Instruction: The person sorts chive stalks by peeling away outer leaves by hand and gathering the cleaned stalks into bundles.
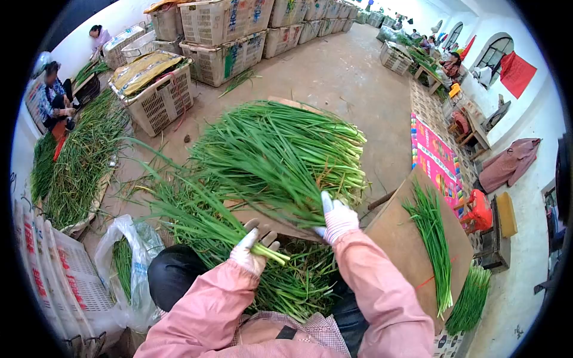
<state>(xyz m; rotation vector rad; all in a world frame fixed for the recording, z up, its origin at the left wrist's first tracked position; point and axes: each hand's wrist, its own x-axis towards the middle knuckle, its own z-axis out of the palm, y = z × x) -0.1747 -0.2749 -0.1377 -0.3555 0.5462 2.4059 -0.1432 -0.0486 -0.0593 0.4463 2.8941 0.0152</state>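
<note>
Head view: the white-gloved left hand (248, 251) grips a slim bunch of long green stalks (218, 225), the white-gloved right hand (337, 219), grip unclear, meets the large green heap (283, 146) remaining beyond its fingertips, and one straight green bundle (434, 247) already lies to their right.

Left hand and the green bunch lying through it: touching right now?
Touching: the head view shows the green bunch lying in the left hand, stalks between thumb and fingers.
</note>
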